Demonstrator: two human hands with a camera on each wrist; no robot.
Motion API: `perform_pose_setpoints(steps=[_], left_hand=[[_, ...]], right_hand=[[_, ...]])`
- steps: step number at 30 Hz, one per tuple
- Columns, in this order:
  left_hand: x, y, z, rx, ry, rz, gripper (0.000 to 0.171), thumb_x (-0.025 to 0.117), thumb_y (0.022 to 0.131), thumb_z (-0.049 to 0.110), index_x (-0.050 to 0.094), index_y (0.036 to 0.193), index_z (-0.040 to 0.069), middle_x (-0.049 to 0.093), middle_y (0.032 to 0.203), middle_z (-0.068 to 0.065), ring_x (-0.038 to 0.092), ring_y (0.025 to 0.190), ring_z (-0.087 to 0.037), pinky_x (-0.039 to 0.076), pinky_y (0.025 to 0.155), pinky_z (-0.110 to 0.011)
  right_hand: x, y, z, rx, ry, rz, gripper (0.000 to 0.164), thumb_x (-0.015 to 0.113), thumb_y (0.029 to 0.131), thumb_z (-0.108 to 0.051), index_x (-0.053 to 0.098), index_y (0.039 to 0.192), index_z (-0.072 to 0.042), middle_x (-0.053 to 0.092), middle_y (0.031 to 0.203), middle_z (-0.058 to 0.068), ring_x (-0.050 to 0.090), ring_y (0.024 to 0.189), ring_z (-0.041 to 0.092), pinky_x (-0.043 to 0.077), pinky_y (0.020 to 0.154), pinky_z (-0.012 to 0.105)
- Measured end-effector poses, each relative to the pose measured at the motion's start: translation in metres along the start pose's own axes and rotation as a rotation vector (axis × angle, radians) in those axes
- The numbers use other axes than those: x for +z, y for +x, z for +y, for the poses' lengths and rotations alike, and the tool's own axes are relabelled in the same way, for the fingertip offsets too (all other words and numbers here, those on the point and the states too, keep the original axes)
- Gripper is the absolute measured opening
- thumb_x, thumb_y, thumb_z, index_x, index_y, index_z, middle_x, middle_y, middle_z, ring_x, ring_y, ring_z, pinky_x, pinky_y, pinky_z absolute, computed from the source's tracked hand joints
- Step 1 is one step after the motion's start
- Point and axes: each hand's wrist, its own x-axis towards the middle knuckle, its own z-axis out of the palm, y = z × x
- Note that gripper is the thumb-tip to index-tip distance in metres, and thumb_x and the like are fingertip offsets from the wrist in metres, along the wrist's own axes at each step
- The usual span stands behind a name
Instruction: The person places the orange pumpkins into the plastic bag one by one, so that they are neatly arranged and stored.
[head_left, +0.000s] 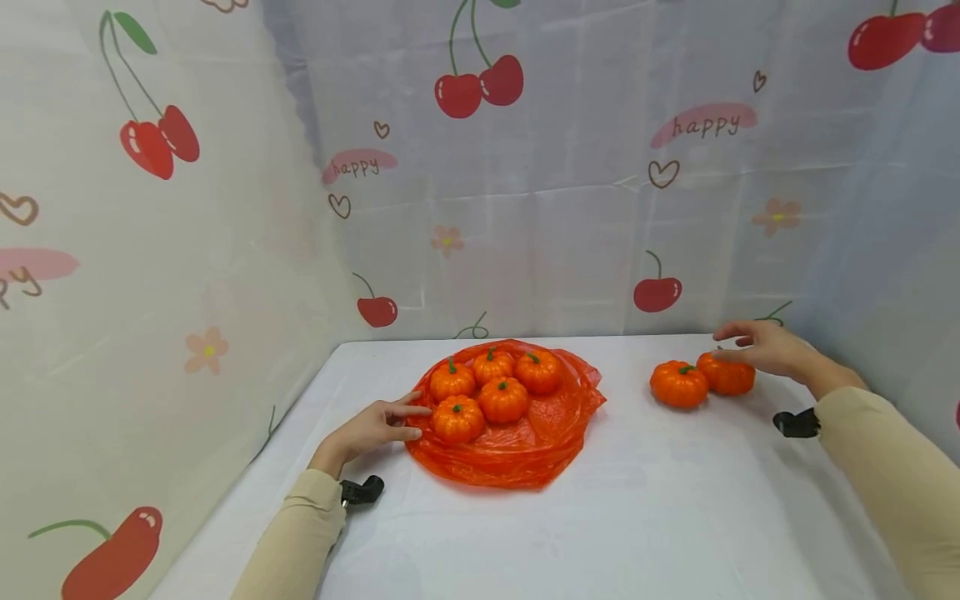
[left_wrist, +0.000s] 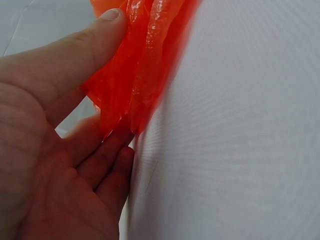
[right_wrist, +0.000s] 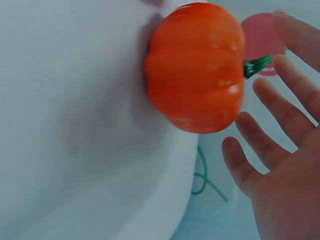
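Note:
A crumpled red plastic bag (head_left: pixel 551 417) lies on the table with its mouth spread and several small orange pumpkins (head_left: pixel 503 400) with green stems inside. At the bag's left side is my left hand (head_left: pixel 375 429), thumb and fingers spread against the plastic (left_wrist: pixel 145 65); some fingertips are hidden behind it. Two more pumpkins sit at the back right, the nearer one (head_left: pixel 678 384) beside the farther one (head_left: pixel 731 375). Over the farther pumpkin, my right hand (head_left: pixel 780 354) reaches with fingers spread. In the right wrist view the fingertips are close to the stem of a pumpkin (right_wrist: pixel 197 70).
A white cloth covers the table (head_left: pixel 615 517). Cherry-printed curtains hang behind (head_left: pixel 555 217) and on both sides, the right one (head_left: pixel 915 333) near my right forearm. Each wrist carries a small black camera mount (head_left: pixel 797 423).

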Motion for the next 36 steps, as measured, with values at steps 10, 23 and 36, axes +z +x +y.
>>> perform_pose_setpoints(steps=[10,23,36], left_hand=[[0.0,0.002,0.001,-0.011,-0.011,0.008,0.043,0.078,0.092,0.032,0.071,0.134,0.03,0.031,0.169,-0.007,0.018,0.159,-0.038,0.023,0.127,-0.057],[0.0,0.001,0.001,-0.016,-0.005,0.006,0.042,0.078,0.093,0.03,0.071,0.134,0.028,0.03,0.17,-0.008,0.02,0.158,-0.04,0.029,0.125,-0.056],[-0.001,0.0,0.002,-0.026,-0.004,0.001,0.043,0.077,0.093,0.031,0.07,0.135,0.027,0.029,0.17,-0.007,0.019,0.159,-0.039,0.027,0.126,-0.055]], right_hand=[[0.022,0.005,0.018,0.006,0.036,0.033,0.068,0.075,0.09,-0.05,0.057,0.13,0.002,0.05,0.137,0.033,0.046,0.122,0.055,0.048,0.098,0.069],[0.028,0.001,0.016,0.036,0.063,0.047,0.076,0.079,0.086,-0.055,0.051,0.124,0.004,0.047,0.14,0.037,0.042,0.127,0.056,0.044,0.104,0.07],[0.008,-0.006,0.009,-0.004,0.074,0.057,0.068,0.079,0.088,-0.048,0.051,0.126,0.001,0.051,0.139,0.033,0.047,0.125,0.054,0.054,0.096,0.061]])
